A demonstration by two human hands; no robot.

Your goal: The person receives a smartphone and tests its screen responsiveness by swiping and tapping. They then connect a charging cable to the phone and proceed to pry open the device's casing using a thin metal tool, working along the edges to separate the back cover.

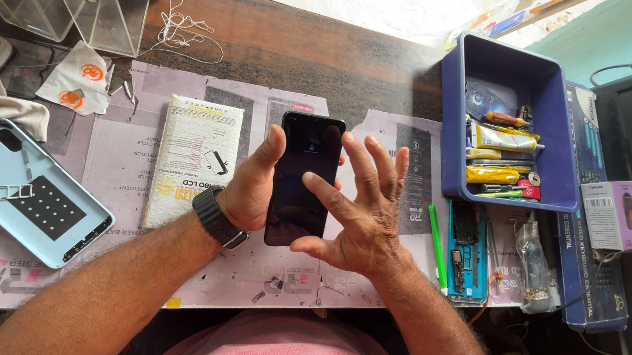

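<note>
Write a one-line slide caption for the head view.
Left hand holds a black phone upright over the worktable while the right hand touches its dark screen with spread fingers.

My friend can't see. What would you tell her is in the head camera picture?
A person's left hand holds a black smartphone upright over a worktable while the right hand, fingers spread, touches its dark screen. A light blue phone back cover lies at left, a white padded packet beside it, and a blue bin of tools at right.

A dark wooden table (325, 52) fills the frame; bright daylight falls at top centre, a teal wall (623, 32) upper right.
</note>
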